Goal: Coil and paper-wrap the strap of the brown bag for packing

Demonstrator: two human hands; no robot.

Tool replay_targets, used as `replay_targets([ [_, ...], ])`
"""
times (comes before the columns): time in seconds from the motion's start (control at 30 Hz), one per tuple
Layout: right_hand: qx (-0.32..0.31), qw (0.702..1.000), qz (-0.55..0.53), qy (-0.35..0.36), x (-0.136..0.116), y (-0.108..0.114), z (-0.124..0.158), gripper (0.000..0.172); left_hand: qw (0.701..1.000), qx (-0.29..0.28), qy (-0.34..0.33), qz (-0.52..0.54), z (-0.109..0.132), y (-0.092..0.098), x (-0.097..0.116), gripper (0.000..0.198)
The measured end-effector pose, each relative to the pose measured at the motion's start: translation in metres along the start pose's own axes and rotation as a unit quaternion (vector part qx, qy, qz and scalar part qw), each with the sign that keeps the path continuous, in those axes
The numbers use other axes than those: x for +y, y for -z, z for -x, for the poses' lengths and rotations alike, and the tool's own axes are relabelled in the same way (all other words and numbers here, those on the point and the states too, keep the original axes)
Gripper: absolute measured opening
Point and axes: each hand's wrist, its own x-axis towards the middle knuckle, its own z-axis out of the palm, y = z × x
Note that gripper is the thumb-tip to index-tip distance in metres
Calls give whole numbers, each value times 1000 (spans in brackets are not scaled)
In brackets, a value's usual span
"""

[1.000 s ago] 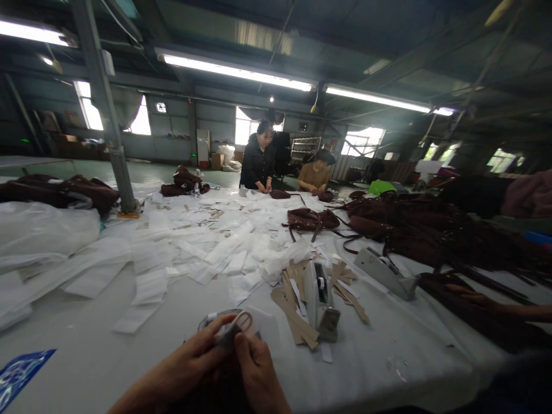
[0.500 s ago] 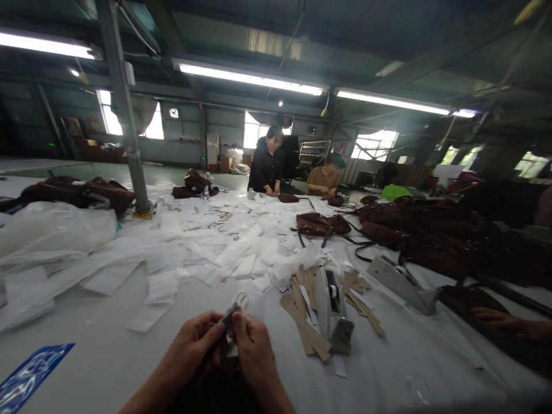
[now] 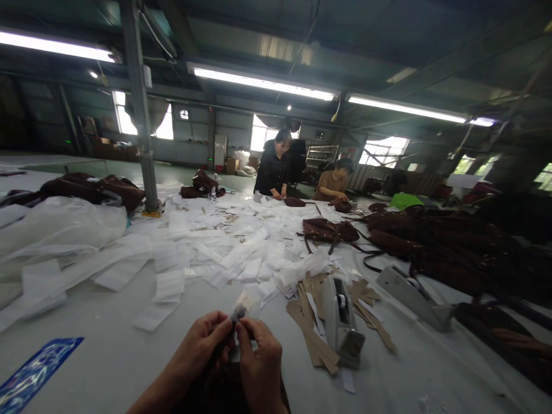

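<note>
Head view, nearest edge of a white table [image 3: 107, 356]: dark brown material [image 3: 215, 391] under both wrists, cut off by the frame, inside not visible. Just above it, left hand [image 3: 202, 348] and right hand [image 3: 259, 359] close together, thumbs and forefingers closed tight on a small pale piece [image 3: 239, 312] raised a little off the table between the fingertips [image 3: 224, 329]; other fingers curled in, none spread. Blurred, so exact make of the piece unclear. Far left at the edge, a blue printed sheet [image 3: 34, 374] lying flat. Right of the hands, a grey tape dispenser [image 3: 342, 330] with a roll of tape [image 3: 340, 300] seated in its cradle, resting among loose brown paper strips [image 3: 313, 339]. Further right, a second dispenser [image 3: 414, 293], contents not clear, and another person's hand [image 3: 521, 340] on dark material. Mid-table, a wide scatter of white paper slips [image 3: 224, 247]. Left, crumpled clear plastic bags [image 3: 56, 227], contents impossible to tell. Right of centre, a brown handbag [image 3: 330, 230] with trailing straps, closed, beside a long heap of brown bags [image 3: 431, 241]. Far end, two people [image 3: 276, 169] bent over more bags, and a steel pillar [image 3: 140, 109] at the left.
</note>
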Motion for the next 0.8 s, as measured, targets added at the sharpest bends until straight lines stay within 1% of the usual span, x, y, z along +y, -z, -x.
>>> replay_targets([
  [0.1,16,1000,10,11,2,-2,0,18,997,-51,18,50,8,9,-4,33],
  [0.13,19,1000,11,13,3,-3,1,18,995,-69,30,72,11,12,-6,33],
  [0.2,15,999,13,25,5,-6,3,17,989,-90,48,104,16,19,-11,40],
  [0.3,6,998,20,62,6,-13,7,16,989,-71,33,122,19,25,-15,52],
  [0.4,9,992,36,120,4,-19,9,19,994,-39,7,105,16,26,-14,57],
  [0.47,10,984,60,165,3,-21,8,21,997,-20,-2,77,13,25,-12,52],
  [0.53,9,976,86,202,1,-21,7,21,998,-6,-15,58,11,23,-11,41],
  [0.6,3,971,88,223,-1,-20,7,22,997,6,-23,67,9,22,-10,35],
  [0.63,-5,972,75,223,-1,-20,7,23,996,13,-22,83,8,22,-10,35],
  [0.67,-18,977,51,207,-1,-20,8,23,994,21,-19,102,7,22,-9,35],
  [0.7,-25,985,17,171,0,-20,8,23,992,28,-15,122,7,23,-9,35],
  [0.73,-31,993,-27,109,1,-20,8,24,990,33,-12,137,7,24,-9,35],
  [0.77,-35,996,-83,26,2,-20,7,28,989,35,-9,144,6,25,-9,34],
  [0.8,-39,985,-149,-71,3,-20,6,34,989,32,-6,143,6,26,-9,34],
])
